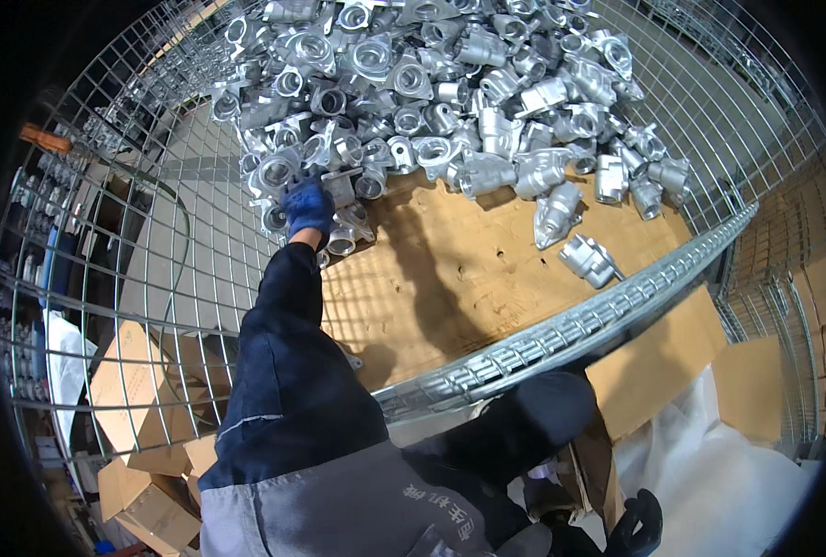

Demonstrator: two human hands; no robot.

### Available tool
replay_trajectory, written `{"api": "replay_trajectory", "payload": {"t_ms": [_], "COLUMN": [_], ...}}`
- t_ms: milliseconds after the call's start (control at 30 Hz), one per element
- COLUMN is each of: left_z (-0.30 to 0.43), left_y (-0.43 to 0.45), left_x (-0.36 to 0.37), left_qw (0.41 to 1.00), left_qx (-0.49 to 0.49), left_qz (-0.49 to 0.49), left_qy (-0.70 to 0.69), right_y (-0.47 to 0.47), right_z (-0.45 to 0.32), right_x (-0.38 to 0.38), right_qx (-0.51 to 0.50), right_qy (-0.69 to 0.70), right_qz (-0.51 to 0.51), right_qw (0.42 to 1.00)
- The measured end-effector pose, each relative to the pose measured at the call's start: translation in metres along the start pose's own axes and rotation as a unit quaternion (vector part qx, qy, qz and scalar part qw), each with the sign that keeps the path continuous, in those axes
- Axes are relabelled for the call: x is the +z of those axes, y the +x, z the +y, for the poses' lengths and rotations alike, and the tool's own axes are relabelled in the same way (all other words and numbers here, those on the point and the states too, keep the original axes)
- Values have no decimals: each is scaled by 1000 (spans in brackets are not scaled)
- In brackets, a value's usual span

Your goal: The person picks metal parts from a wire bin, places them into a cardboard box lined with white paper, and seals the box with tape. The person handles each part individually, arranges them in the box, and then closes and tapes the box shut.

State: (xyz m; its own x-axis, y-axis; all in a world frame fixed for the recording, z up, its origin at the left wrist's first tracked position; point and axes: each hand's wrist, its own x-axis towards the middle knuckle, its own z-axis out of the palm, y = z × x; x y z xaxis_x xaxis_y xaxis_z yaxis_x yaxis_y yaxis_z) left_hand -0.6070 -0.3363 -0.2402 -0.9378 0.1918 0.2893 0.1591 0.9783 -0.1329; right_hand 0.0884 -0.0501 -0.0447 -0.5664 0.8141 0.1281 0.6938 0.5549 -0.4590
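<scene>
My left hand (308,205), in a blue knitted glove, reaches into the left edge of a heap of silvery cast-metal housings (371,59). Its fingers lie over a flanged housing (275,170); whether they grip it is hidden. At the lower right is my right hand (635,526), in a glove with a black palm, fingers loosely curled and nothing visible in it. It is beside an open cardboard box (653,362) with white translucent sheeting (719,473). Two housings (557,212) (587,261) lie at the heap's near right side.
A wire-mesh cage (204,278) surrounds the heap, with a brown board (440,278) as its floor. The cage's near rim (559,341) crosses before my body. Cardboard boxes (134,390) stand outside at left; an orange item (46,138) is at the left mesh.
</scene>
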Motion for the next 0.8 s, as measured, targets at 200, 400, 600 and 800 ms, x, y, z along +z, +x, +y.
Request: {"api": "replay_trajectory", "payload": {"t_ms": [200, 400, 600, 800], "left_z": [0, 7, 8, 1], "left_y": [49, 102, 112, 132], "left_x": [9, 51, 47, 47], "left_qw": [992, 973, 991, 983], "left_qx": [-30, -33, -53, -15], "left_qz": [80, -141, -62, -145], "left_qy": [-89, -179, -107, -110], "right_y": [14, 20, 8, -5], "right_z": [-6, -5, 2, 2], "right_x": [16, 14, 11, -7], "right_qx": [30, 53, 70, 92], "right_qy": [-53, -77, -81, -126], "right_qz": [16, 59, 112, 180], "right_qw": [998, 994, 988, 971]}}
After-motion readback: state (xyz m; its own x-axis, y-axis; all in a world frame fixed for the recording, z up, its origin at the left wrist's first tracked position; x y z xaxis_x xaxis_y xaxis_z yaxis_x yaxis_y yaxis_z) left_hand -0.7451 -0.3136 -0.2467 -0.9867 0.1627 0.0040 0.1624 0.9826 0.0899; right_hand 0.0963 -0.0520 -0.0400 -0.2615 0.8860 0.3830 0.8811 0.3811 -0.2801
